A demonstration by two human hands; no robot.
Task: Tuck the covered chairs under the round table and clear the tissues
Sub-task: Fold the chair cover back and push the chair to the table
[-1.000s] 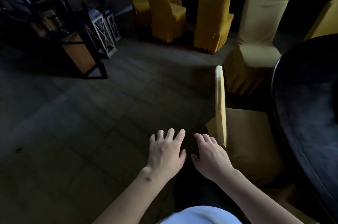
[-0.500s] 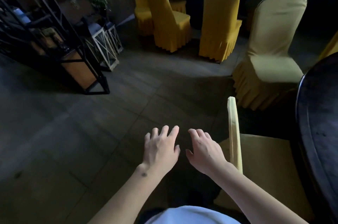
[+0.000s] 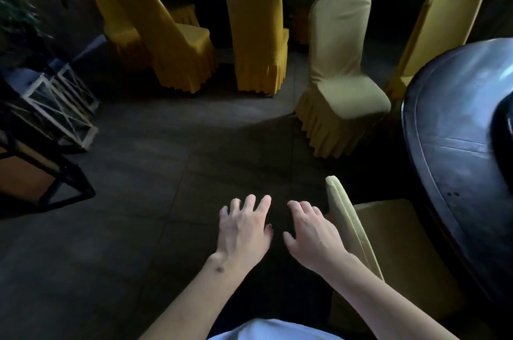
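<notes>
Chairs in yellow covers ring the round table [image 3: 455,128] at the right; the nearest chair [image 3: 388,242] now sits lower and closer in view than 1 second ago, its seat reaching the table's edge, while a paler chair [image 3: 341,73] beyond stands pulled out. That one probably needs tucking next. Both hands hover over the floor, left hand [image 3: 244,228] and right hand [image 3: 313,234] with fingers spread, holding nothing. No tissues or readable writing show.

Seven covered chairs [image 3: 341,84], two round tables [image 3: 455,128], two white lanterns [image 3: 55,106], two hands [image 3: 244,228].
</notes>
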